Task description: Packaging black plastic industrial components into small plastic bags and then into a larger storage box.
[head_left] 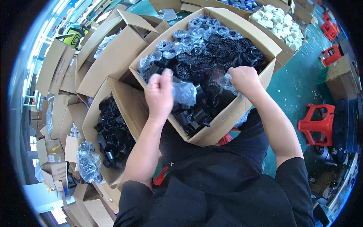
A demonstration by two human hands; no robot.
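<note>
Both hands work over the near corner of the cardboard box (pixel 242 109). Left hand (pixel 159 94) and right hand (pixel 244 79) each pinch the clear plastic bag (pixel 185 92) stretched between them, left nearer its bulk, above black plastic wheels (pixel 211 56).

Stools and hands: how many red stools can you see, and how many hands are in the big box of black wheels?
Red stools: 4
Hands, left hand and right hand, in the box: 2
Total: 6
</note>
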